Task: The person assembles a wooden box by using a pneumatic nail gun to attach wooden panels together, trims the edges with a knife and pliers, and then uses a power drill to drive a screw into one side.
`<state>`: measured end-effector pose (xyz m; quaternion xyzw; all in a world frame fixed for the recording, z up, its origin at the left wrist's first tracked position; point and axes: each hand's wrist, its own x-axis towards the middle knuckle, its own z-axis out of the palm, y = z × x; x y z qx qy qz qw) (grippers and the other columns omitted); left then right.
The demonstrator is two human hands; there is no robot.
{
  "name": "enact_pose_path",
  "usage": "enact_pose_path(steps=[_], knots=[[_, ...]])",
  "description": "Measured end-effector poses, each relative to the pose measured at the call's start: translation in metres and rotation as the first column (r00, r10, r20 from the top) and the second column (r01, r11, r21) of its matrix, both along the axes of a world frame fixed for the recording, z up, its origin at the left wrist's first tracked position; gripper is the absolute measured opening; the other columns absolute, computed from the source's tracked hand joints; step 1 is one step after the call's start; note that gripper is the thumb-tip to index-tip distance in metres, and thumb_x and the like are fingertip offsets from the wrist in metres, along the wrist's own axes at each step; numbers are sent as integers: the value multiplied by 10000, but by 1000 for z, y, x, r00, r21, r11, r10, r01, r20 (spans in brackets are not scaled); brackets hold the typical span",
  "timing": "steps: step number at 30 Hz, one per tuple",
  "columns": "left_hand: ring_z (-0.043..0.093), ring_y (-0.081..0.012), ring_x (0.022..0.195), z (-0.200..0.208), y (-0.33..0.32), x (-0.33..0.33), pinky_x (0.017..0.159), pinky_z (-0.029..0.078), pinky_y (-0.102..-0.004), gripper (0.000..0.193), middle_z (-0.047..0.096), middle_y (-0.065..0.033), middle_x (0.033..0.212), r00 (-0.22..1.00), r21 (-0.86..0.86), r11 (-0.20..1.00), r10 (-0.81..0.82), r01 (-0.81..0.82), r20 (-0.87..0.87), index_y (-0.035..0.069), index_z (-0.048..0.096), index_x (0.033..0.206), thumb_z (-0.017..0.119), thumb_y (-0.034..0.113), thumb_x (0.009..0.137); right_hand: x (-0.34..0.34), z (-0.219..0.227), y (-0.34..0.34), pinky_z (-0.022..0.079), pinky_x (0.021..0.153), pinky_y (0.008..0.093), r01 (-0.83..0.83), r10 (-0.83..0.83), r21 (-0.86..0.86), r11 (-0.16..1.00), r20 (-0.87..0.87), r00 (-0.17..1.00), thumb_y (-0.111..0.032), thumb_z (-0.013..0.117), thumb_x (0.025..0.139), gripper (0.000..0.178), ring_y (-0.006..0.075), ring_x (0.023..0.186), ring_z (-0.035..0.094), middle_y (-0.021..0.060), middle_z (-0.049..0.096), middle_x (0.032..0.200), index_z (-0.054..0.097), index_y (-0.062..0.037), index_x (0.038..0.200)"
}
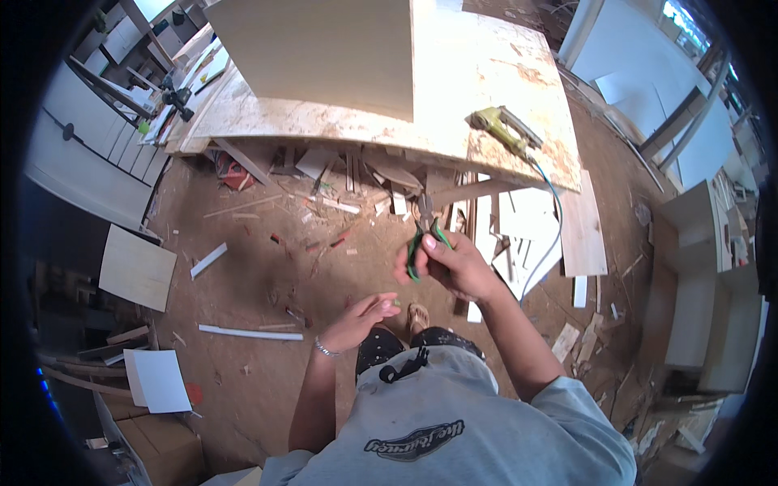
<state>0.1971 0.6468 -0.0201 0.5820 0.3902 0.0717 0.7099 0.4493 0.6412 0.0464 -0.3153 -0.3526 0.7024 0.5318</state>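
Observation:
My right hand [454,266] is wrapped round pliers [425,223] with green and black handles, their metal jaws pointing away from me toward the workbench. Lower and to the left, my left hand [361,322] hovers in front of my body, fingers stretched out, a bracelet at its wrist. A tiny greenish spot shows by its fingertips, too small to name. Beyond the pliers stands the wooden workbench [324,123], carrying a large upright pale panel [332,57]. On the bench's right part lies an olive-green pneumatic nail gun [504,130]. Neither hand touches the bench.
A blue air hose [559,212] hangs from the nail gun over the bench edge. Wood scraps litter the brown floor, with white strips [251,333] at left. Boards [582,227] lean or lie at right. A cardboard box [162,445] sits lower left, cabinet carcasses [697,275] right.

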Motion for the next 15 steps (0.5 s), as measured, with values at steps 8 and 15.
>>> enact_pose_path(steps=[8, 15], knots=[[613, -209, 1174, -16, 230, -15, 1007, 466, -347, 606, 660, -174, 1227, 985, 16, 987, 163, -163, -59, -8, 473, 1412, 415, 479, 1057, 20, 13, 171, 323, 475, 232, 369, -346, -4, 930, 334, 877, -370, 515, 1042, 425, 53, 506, 430, -28, 478, 589, 544, -66, 746], [656, -183, 1084, 83, 431, 59, 1004, 481, -344, 372, 703, -128, 1125, 987, 429, 895, 60, -121, 152, 0, 579, 1282, 512, 283, 1050, 75, 36, 318, 522, 715, 390, 500, -592, 357, 789, 660, 463, -381, 494, 1034, 485, 239, 804, 685, 170, 684, 803, 659, 74, 1074]])
